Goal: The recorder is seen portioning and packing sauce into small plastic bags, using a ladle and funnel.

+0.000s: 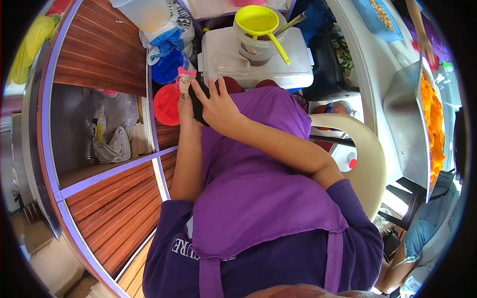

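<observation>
My left hand (pixel 189 111) holds a flat black object (pixel 196 98), too hidden to identify, above my lap at the left edge of my purple apron (pixel 261 149). My right hand (pixel 220 108) reaches across from the right and lies against the black object, its fingers spread. At the far end of my left hand, a patterned beige piece (pixel 184 83) with a bright pink piece (pixel 186 72) stands out; what they are is not clear. Just left of the hands is a red plastic container (pixel 166 104), with a blue one (pixel 169 66) beyond it.
Ahead, a white lidded bin (pixel 220 44) carries a plastic tub (pixel 257 50) with a yellow strainer (pixel 257 20) on top. Wooden shelving (pixel 104 48) stands left. A beige plastic chair (pixel 367 149) and a metal tray (pixel 406 130) with orange contents are right. Other people show at the right rim.
</observation>
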Demonstrator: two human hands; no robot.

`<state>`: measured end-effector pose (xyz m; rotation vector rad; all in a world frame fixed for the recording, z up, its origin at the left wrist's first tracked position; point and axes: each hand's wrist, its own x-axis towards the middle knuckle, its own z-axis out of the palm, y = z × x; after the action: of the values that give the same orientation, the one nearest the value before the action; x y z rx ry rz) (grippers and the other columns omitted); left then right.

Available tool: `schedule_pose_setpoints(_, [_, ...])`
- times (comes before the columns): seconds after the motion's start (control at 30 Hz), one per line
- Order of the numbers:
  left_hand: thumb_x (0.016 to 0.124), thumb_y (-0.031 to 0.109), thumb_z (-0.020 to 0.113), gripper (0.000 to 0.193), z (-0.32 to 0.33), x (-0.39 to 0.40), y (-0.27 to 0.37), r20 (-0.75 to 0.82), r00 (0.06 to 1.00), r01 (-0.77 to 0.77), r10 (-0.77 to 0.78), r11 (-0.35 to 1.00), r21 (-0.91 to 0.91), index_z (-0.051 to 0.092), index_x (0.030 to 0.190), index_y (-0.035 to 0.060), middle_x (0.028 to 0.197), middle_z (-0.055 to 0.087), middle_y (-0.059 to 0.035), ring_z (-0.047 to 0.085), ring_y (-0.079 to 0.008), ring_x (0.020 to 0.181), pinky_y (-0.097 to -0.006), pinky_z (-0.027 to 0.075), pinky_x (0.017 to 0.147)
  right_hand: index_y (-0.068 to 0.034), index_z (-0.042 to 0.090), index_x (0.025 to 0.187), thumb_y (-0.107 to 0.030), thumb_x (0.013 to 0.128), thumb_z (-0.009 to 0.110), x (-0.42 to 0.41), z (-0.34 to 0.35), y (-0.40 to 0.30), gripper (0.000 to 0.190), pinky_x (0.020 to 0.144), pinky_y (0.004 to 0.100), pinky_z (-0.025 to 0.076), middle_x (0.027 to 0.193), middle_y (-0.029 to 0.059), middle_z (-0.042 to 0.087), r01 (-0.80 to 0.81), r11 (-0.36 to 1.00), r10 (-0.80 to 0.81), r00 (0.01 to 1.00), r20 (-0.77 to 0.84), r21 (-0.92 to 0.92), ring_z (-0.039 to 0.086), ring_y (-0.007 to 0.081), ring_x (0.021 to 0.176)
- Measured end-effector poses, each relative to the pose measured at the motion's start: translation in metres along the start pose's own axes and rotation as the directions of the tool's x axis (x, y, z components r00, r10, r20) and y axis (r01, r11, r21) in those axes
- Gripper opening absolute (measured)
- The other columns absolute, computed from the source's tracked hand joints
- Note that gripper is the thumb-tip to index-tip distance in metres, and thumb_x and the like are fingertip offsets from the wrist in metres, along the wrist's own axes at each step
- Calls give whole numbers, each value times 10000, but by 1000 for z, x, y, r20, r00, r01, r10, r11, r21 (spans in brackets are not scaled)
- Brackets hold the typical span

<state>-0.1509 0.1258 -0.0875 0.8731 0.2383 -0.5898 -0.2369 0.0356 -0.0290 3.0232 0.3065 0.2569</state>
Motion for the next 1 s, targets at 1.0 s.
schedule_pose_setpoints(1.0, [749, 311, 628, 571, -25, -25, -30, 426, 856, -506, -293, -298, 810, 413, 1269, 216, 1412, 168, -158, 187, -442, 1263, -563, 211, 976, -38, 591, 966, -84, 726, 553, 89, 242, 127, 248, 744, 433, 461, 901, 208, 604, -644, 680, 483, 753, 447, 350, 585, 351, 844])
